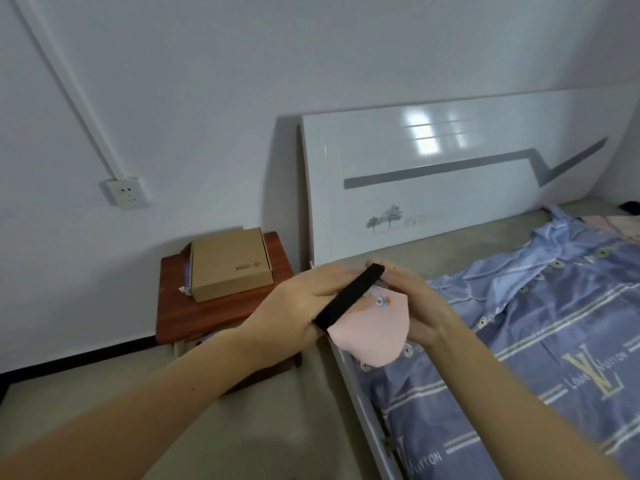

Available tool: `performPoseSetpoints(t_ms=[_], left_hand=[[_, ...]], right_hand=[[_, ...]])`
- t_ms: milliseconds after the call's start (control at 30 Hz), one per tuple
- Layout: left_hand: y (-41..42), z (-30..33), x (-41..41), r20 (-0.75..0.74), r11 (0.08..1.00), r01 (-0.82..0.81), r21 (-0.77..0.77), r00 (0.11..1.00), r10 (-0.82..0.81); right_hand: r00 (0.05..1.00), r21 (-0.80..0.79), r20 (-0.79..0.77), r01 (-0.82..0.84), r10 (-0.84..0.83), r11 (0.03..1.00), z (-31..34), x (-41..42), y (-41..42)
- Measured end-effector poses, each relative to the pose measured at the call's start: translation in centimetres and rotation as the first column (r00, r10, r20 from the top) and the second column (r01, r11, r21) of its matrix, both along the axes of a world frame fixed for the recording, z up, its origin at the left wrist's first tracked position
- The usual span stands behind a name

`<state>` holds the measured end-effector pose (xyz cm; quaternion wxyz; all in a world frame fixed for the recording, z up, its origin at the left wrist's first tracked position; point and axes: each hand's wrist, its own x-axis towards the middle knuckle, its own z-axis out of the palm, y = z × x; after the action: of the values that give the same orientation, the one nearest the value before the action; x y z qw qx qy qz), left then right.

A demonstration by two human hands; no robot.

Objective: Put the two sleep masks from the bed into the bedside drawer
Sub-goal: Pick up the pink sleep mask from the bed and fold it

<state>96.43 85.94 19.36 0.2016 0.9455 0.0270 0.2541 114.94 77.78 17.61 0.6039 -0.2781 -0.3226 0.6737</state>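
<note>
A pink sleep mask [370, 327] with a black elastic strap [349, 296] is held between both hands above the bed's left edge. My left hand [301, 306] grips it from the left, the strap lying across its fingers. My right hand [415, 306] holds the mask's right side. A dark object [630, 206] lies at the far right of the bed; I cannot tell whether it is the second mask. The reddish-brown bedside cabinet [207, 306] stands left of the bed, its drawer front mostly hidden behind my left forearm.
A cardboard box [230, 268] sits on the cabinet top. The white glossy headboard [450, 188] leans against the wall. A blue patterned sheet [554, 323] covers the mattress. A wall socket [124, 194] is on the left wall.
</note>
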Motion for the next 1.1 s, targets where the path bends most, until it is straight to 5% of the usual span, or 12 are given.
performPoseSetpoints(t_ms=[100, 267, 333, 367, 400, 467, 500, 533, 667, 733, 900, 1100], left_hand=[[0.9, -1.0, 0.2, 0.114, 0.994, -0.064, 0.090, 0.992, 0.053], [1.2, -1.7, 0.6, -0.009, 0.935, -0.099, 0.341, 0.994, 0.108], [1.7, -2.1, 0.5, -0.021, 0.958, -0.177, 0.226, 0.982, 0.187], [1.9, -2.3, 0.3, -0.015, 0.967, -0.255, 0.001, 0.967, 0.255], [2.1, -2.5, 0.1, -0.030, 0.889, -0.335, -0.313, 0.939, 0.343], [2.0, -2.4, -0.2, -0.120, 0.434, -0.306, -0.847, 0.906, 0.405], [2.0, -2.6, -0.2, -0.166, 0.194, -0.246, -0.950, 0.921, 0.352], [2.1, -3.3, -0.3, -0.200, 0.118, -0.243, -0.963, 0.936, 0.288], [3.5, -5.3, -1.2, -0.272, 0.131, -0.331, -0.934, 0.901, 0.338], [5.3, -6.7, -2.1, -0.306, 0.097, -0.362, -0.927, 0.881, 0.362], [9.9, -11.8, -5.8, -0.454, 0.205, -0.537, -0.818, 0.822, 0.342], [15.3, -21.0, -10.9, -0.673, -0.009, -0.683, -0.731, 0.717, 0.181]], right_hand=[[0.997, -0.025, 0.074, 0.003, -0.001, 1.000, -0.5, 0.5, -0.9], [0.923, -0.177, 0.381, 0.024, 0.047, 0.984, -0.3, 1.8, -0.3], [0.817, -0.179, 0.575, 0.075, 0.043, 0.981, -0.3, 1.7, 0.6], [0.768, -0.174, 0.641, 0.119, 0.021, 0.977, -0.4, 1.4, 1.1], [0.728, -0.156, 0.685, 0.175, -0.021, 0.972, -0.4, 1.0, 1.6], [0.650, -0.092, 0.748, 0.299, -0.132, 0.950, -0.6, 0.0, 3.0], [0.612, -0.057, 0.772, 0.340, -0.174, 0.939, -0.8, -0.6, 3.6], [0.578, -0.029, 0.790, 0.367, -0.204, 0.930, -1.0, -1.2, 4.2], [0.562, -0.041, 0.795, 0.427, -0.230, 0.903, -2.2, -2.9, 6.7], [0.629, -0.166, 0.757, 0.446, -0.176, 0.879, -3.5, -3.8, 8.3], [0.784, -0.543, 0.608, 0.296, 0.124, 0.786, -9.0, -6.3, 12.5], [0.618, -0.734, 0.608, 0.199, 0.498, 0.650, -18.4, -10.2, 16.7]])
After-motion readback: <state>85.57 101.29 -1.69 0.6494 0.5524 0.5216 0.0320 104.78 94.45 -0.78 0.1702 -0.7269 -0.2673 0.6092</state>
